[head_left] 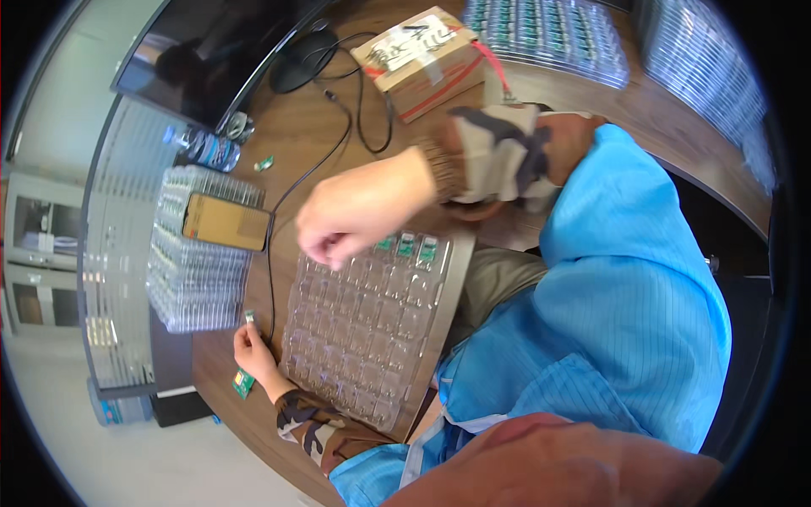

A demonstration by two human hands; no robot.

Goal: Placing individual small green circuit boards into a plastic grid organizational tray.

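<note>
On the brown wooden table (304, 152) lies a clear plastic compartment tray (372, 329), mostly empty cells, with three small green circuit boards (407, 246) sitting in its far row. Right hand (334, 232) hovers over that far edge, fingers bunched together at the tips just beside the boards; cannot tell if anything is pinched between them. Left hand (253, 351) rests on the table just left of the tray, fingertips closed on one small board piece (250, 318). Another green board (243, 384) lies loose on the table near that wrist. Left of the tray stands a stack of clear trays (198, 287) with a phone (226, 222) lying on top. A black cable (279, 253) runs between stack and tray. Further back: plastic bottle (207, 148), dark monitor (211, 59), taped cardboard box (422, 59), and filled trays (549, 34) along the far edge. Blue smock sleeve (625, 287) covers the near right of the view.
</note>
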